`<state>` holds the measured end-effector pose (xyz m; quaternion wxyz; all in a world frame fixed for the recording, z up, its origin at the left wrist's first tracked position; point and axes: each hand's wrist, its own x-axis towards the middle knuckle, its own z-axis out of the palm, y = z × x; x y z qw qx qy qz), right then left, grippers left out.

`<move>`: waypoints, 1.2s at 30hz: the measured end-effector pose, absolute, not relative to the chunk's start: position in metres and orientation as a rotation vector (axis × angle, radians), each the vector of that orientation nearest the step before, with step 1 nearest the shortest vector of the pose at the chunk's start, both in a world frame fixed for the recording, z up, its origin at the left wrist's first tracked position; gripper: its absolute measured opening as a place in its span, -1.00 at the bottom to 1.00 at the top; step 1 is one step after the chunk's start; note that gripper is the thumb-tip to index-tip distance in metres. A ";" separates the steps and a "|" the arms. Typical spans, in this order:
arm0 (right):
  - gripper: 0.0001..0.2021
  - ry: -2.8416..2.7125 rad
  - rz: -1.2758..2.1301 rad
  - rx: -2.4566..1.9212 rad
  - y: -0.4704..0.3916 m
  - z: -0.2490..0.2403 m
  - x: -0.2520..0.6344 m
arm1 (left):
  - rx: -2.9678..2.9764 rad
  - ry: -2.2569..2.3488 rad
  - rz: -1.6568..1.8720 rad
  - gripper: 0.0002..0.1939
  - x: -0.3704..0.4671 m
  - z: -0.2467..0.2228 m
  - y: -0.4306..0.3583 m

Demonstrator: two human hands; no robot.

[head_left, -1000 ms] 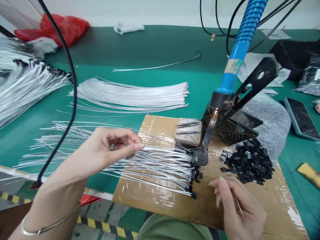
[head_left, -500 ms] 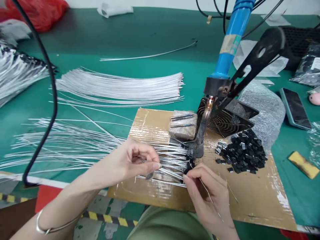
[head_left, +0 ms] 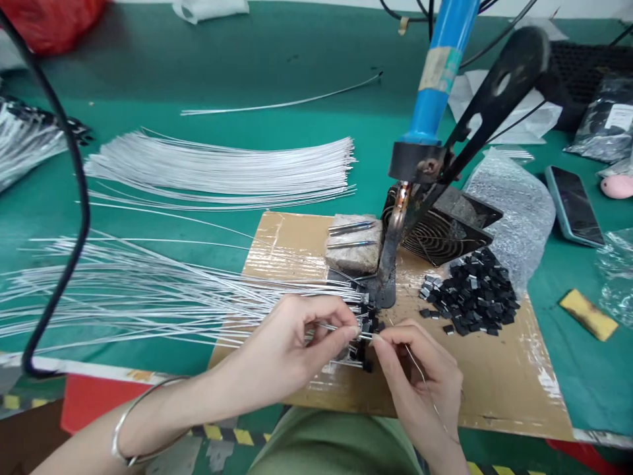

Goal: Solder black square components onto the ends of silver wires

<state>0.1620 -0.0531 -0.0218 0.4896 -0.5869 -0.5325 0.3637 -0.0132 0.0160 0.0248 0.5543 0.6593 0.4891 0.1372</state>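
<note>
Partly out of sight behind the left hand [head_left: 309, 340], white wires [head_left: 208, 284]

2 bare hands [head_left: 299, 343], 1 thin silver-coloured bangle [head_left: 117, 435] on left forearm [head_left: 222, 399], green clothing [head_left: 336, 443] over lap

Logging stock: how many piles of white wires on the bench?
3: the left pile, cut off by the frame; the middle pile; and the front pile, partly hidden by the left hand. More may lie out of view.
</note>
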 end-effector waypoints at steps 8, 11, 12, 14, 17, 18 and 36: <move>-0.73 -1.094 1.027 -1.451 -0.055 -0.024 0.160 | 1.455 1.165 0.331 -0.73 -0.008 0.021 0.016; -0.68 -0.969 1.085 -1.419 -0.056 -0.027 0.164 | 1.382 1.178 0.338 -0.76 -0.005 0.022 0.017; -0.61 -0.917 1.099 -1.388 -0.057 -0.029 0.167 | 1.367 1.184 0.344 -0.76 -0.005 0.022 0.018; -0.43 -0.865 1.110 -1.310 -0.058 -0.033 0.172 | 1.356 1.197 0.355 -0.76 -0.004 0.022 0.019; -0.39 -0.869 1.056 -1.314 -0.058 -0.035 0.175 | 1.332 1.212 0.364 -0.76 -0.003 0.022 0.021; -0.45 -0.860 1.040 -1.350 -0.057 -0.033 0.174 | 1.323 1.216 0.369 -0.76 -0.003 0.022 0.021; -0.82 -0.418 1.488 -1.196 -0.052 -0.020 0.149 | 1.347 1.161 0.522 -0.75 -0.002 0.016 0.016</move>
